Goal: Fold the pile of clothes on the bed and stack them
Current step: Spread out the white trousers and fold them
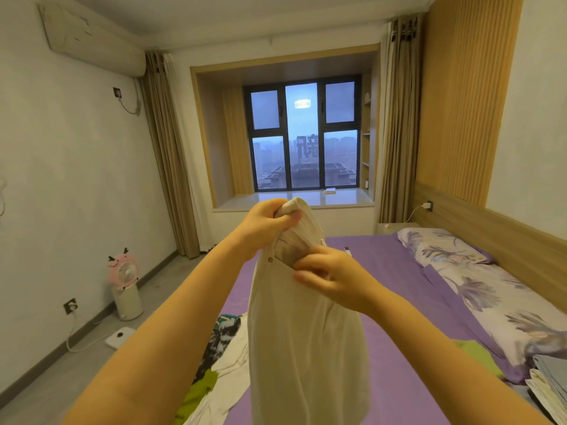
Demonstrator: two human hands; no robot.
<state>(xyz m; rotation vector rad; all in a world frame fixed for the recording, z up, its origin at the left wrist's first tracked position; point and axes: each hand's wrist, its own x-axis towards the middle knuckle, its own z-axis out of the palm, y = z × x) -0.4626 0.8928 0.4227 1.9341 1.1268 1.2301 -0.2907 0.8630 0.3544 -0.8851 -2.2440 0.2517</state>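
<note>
Holding up a cream garment (306, 348) (trousers or shorts, can't tell which) above the bed (383, 271), hanging down mid-frame. Left hand (267, 223) raised, fingers curled tight round the bunched waistband at top. Right hand (334, 279) lower & just to the right, thumb and fingers pinching the fabric edge near a small button, by what looks like a pocket opening. Both forearms bare, reaching fwd from bottom corners.

Below-left on the purple sheet, unfolded pile of clothes (221, 363): a black/white/teal patterned piece, a white piece, a lime-green piece, all crumpled & overlapping, partly hidden behind the hanging garment. Another green item (478, 354) on the right side of the bed, near the floral duvet. At far bottom-right edge, stack of folded clothes (549, 384), grey-blue over white, cut off by frame.

Floral pillow (438, 245) at headboard end, right. Small white obj on the sheet beyond the hands, too small to ID. Window (303, 136) straight ahead w/ curtains each side, AC unit (92, 41) high on left wall. Pink fan (124, 271) on a white base on the floor at left, flat white scale (119, 336) beside it.
</note>
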